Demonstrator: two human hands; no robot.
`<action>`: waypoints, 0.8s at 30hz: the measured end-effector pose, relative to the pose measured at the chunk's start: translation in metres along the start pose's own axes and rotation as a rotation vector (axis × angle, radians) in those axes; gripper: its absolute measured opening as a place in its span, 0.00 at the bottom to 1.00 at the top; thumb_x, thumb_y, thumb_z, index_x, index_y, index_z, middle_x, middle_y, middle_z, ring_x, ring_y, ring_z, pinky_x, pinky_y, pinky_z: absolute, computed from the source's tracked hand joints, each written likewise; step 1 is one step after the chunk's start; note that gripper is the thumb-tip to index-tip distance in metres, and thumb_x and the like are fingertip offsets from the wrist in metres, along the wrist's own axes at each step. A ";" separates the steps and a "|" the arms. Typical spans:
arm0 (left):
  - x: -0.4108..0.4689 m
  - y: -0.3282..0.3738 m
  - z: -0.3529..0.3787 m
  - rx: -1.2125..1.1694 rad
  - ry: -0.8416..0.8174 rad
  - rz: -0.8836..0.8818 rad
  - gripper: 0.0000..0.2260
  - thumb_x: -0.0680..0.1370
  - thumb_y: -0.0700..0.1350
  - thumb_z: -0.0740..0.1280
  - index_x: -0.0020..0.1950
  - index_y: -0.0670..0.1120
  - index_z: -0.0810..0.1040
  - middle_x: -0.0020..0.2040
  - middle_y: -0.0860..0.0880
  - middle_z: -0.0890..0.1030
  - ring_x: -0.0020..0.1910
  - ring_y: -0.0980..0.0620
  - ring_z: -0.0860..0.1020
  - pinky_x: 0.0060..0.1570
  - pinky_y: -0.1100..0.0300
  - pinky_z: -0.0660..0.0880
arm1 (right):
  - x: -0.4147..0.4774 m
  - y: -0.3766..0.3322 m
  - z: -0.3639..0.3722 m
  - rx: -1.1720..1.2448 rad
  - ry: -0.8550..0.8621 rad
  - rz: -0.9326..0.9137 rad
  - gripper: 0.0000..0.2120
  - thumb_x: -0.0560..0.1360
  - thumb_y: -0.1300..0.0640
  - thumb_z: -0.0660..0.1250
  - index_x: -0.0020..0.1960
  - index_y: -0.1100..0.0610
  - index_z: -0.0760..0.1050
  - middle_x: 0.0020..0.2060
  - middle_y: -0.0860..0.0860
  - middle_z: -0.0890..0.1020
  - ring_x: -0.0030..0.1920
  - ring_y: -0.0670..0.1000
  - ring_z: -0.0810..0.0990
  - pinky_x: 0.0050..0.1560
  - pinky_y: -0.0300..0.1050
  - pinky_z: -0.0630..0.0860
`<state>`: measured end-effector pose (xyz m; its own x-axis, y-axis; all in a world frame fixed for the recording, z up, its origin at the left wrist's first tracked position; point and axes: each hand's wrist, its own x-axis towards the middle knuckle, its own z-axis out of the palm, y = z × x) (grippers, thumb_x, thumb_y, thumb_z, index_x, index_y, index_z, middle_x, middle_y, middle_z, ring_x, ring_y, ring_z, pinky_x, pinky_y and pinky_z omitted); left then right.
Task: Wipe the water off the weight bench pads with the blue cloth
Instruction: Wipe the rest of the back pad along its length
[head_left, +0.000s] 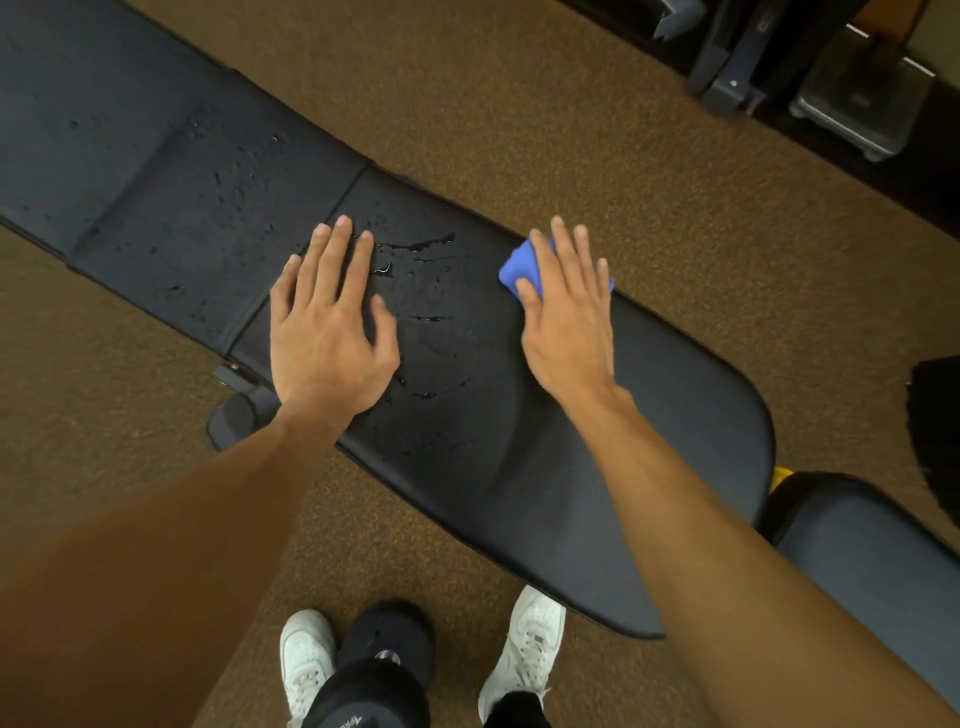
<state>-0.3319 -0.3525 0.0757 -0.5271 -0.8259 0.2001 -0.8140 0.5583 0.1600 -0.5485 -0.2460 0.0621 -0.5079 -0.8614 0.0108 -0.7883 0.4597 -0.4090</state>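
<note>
A black weight bench runs diagonally across the view, with a seat pad (649, 441) near me and a long back pad (171, 208) to the left. Water drops and streaks (421, 291) lie on both pads, mostly around the seam. My left hand (332, 332) rests flat on the seat pad beside the seam, fingers straight. My right hand (569, 317) presses a folded blue cloth (519, 267) flat against the far edge of the seat pad. Most of the cloth is hidden under the fingers.
Brown carpet (571, 130) surrounds the bench. A second dark pad (872, 545) with a yellow part sits at the lower right. Dark gym equipment (810, 67) stands at the top right. My white shoes (524, 649) are below the bench edge, with a dark bench foot between them.
</note>
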 end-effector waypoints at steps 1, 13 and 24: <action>0.000 0.000 0.000 0.000 0.000 -0.001 0.27 0.87 0.49 0.59 0.86 0.46 0.63 0.87 0.48 0.59 0.87 0.49 0.54 0.84 0.45 0.52 | 0.007 -0.012 0.004 0.006 0.003 -0.016 0.26 0.88 0.50 0.52 0.84 0.55 0.58 0.85 0.52 0.55 0.85 0.55 0.47 0.84 0.61 0.48; 0.000 0.000 0.000 -0.004 0.017 -0.003 0.27 0.87 0.49 0.59 0.86 0.46 0.64 0.87 0.48 0.60 0.87 0.49 0.55 0.84 0.46 0.54 | 0.010 -0.023 0.012 0.024 0.037 -0.066 0.24 0.88 0.50 0.53 0.83 0.55 0.62 0.83 0.53 0.61 0.85 0.55 0.55 0.84 0.60 0.51; 0.000 -0.001 0.001 -0.009 0.022 -0.001 0.27 0.86 0.49 0.58 0.86 0.46 0.64 0.87 0.48 0.60 0.87 0.49 0.56 0.83 0.45 0.55 | 0.014 -0.023 0.010 0.048 0.027 -0.066 0.25 0.88 0.50 0.53 0.83 0.55 0.61 0.84 0.51 0.60 0.85 0.54 0.51 0.84 0.58 0.48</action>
<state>-0.3312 -0.3532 0.0746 -0.5209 -0.8244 0.2213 -0.8123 0.5584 0.1684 -0.5339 -0.2713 0.0626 -0.4646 -0.8832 0.0635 -0.8032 0.3901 -0.4502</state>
